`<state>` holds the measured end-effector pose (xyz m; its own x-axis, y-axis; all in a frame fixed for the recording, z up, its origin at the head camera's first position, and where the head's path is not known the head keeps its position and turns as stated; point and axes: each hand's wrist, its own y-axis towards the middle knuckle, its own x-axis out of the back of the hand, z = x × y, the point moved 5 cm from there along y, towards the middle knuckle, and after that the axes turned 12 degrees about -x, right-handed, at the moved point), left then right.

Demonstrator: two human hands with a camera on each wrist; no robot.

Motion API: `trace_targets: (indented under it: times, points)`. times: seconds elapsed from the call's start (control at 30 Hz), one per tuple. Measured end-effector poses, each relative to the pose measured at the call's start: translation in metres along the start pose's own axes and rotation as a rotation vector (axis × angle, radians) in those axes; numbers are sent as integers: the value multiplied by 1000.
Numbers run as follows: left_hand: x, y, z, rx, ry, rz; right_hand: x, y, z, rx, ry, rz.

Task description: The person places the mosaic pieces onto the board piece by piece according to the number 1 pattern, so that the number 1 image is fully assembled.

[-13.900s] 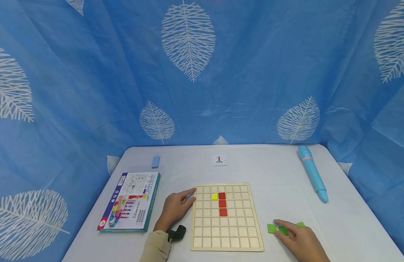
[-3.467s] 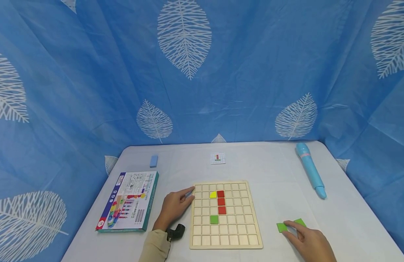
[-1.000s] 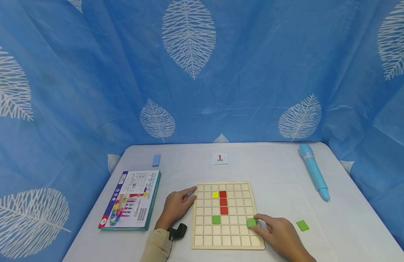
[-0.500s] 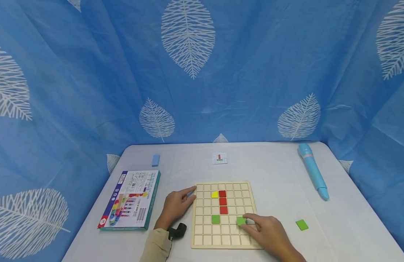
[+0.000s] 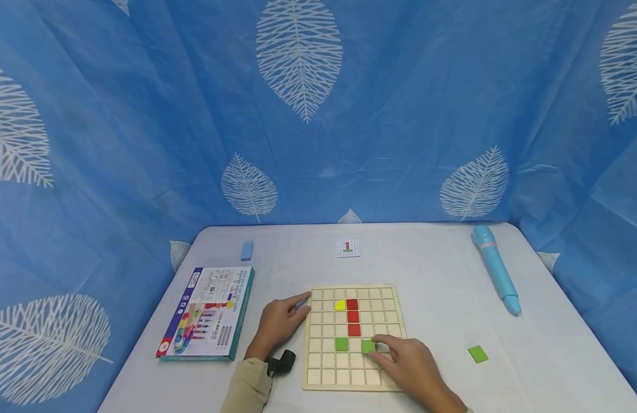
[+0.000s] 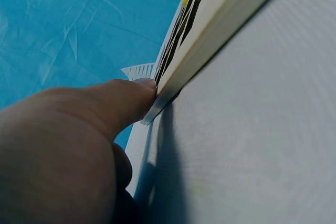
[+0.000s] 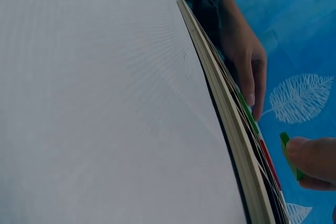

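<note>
A wooden grid board (image 5: 315, 361) lies on the table. My left hand (image 5: 278, 323) rests at its left edge, thumb and index finger touching the side; in the left wrist view the thumb (image 6: 131, 98) meets the board's edge. Between thumb and fingers my right hand (image 5: 408, 367) pinches a green square tile (image 5: 368, 346), which the right wrist view shows raised above the board. Sitting in the grid are a yellow tile (image 5: 340, 305) with a slanted corner, a column of red tiles (image 5: 353, 316) and another green tile (image 5: 341, 344), one cell left of the held one.
One more green tile (image 5: 478, 354) lies right of the board. Behind the board is a small pattern card (image 5: 347, 248). A picture box (image 5: 207, 315) and a blue block (image 5: 247, 250) are on the left, a light-blue microphone-shaped object (image 5: 496, 269) at the back right.
Since the oldest frame, a green tile has come to lie in the grid. Over the last second my right hand has carried another leftward across the board; my left hand has stayed.
</note>
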<state>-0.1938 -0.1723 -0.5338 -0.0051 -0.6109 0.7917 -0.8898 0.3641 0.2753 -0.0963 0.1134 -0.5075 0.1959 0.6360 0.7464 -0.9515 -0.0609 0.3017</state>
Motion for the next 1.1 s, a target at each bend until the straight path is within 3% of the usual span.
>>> trace_targets:
  times: [0.33,0.77,1.1]
  points:
    - [0,1,-1,11,1,6,-8,3,5,-6,25,4]
    - [0,-1,0,0,-7,-9,-20,5,8,-104,15,89]
    - [0,-1,0,-8,7,-12,-24,4,13,-59,-28,11]
